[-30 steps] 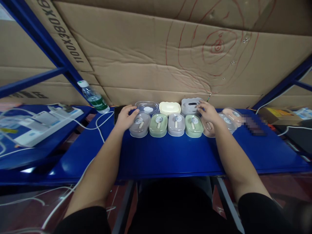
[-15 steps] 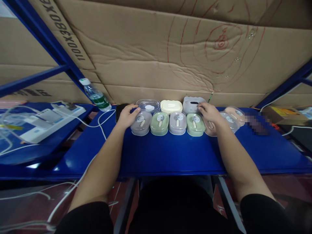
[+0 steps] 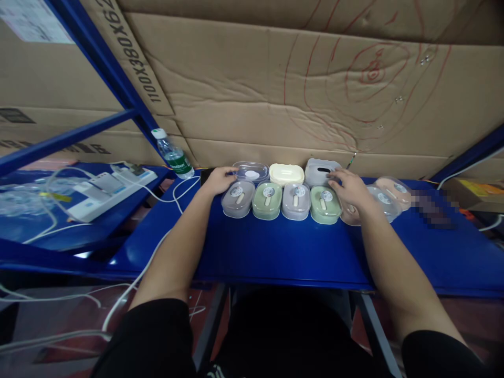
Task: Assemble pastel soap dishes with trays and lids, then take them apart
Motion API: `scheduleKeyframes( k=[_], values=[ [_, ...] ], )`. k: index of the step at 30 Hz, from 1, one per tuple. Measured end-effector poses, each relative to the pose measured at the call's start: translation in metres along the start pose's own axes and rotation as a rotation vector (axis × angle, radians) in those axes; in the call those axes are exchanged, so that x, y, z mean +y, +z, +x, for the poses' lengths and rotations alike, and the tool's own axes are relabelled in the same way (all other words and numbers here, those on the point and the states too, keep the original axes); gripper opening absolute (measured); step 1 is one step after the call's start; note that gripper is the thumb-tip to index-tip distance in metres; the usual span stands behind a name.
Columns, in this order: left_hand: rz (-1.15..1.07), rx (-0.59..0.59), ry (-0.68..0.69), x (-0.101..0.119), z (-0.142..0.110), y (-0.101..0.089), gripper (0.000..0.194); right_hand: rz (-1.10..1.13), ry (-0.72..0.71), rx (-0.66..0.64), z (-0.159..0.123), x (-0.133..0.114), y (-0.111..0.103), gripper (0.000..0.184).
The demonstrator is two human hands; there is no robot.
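Note:
My left hand (image 3: 219, 181) rests at the left end of the boxes, fingers stretched out at the edge of a clear plastic lid (image 3: 251, 172). My right hand (image 3: 351, 189) is at the right side of a grey box part with an oval slot (image 3: 318, 176), its fingers apart. Between them at the back sits a cream dish (image 3: 287, 174). In front runs a row of lidded boxes: a mauve box (image 3: 238, 199), a green box (image 3: 266, 201), a lilac box (image 3: 296, 201) and another green box (image 3: 325, 205). My right hand partly hides a pinkish box (image 3: 350, 215).
Right of my wrist lie a clear lid (image 3: 385, 202) and a pinkish lid (image 3: 395, 191). A water bottle (image 3: 176, 157) leans at the back left, near a white power strip (image 3: 112, 194) and cables. Cardboard (image 3: 236, 79) stands behind the blue table (image 3: 275, 252).
The view has shifted, so the table and boxes appear further right. Both hands stay beside the same boxes; the fingers of my right hand have spread a little.

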State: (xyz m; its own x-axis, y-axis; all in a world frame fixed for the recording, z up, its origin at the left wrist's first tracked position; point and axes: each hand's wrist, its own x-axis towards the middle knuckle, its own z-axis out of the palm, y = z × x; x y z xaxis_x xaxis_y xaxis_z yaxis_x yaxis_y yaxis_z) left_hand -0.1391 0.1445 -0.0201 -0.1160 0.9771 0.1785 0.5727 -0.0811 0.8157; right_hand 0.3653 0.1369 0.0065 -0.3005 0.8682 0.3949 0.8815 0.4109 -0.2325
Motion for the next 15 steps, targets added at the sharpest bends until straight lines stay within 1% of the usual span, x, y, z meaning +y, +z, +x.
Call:
scheduleKeyframes(
  k=[5,10,12,15],
  values=[
    [0.050,-0.045,-0.004,0.007,0.015,-0.006,0.036,0.000,0.024,-0.015,-0.001,0.001,0.000,0.040],
    [0.073,-0.077,-0.006,0.011,0.019,-0.013,0.022,0.027,0.030,-0.029,0.000,0.005,0.001,0.039],
    [0.065,-0.093,0.000,0.012,0.018,-0.015,0.020,0.034,0.034,-0.028,0.000,0.007,0.002,0.039],
    [0.048,-0.106,0.008,0.013,0.017,-0.015,0.021,0.038,0.042,-0.020,0.001,0.010,0.004,0.040]
  ],
)
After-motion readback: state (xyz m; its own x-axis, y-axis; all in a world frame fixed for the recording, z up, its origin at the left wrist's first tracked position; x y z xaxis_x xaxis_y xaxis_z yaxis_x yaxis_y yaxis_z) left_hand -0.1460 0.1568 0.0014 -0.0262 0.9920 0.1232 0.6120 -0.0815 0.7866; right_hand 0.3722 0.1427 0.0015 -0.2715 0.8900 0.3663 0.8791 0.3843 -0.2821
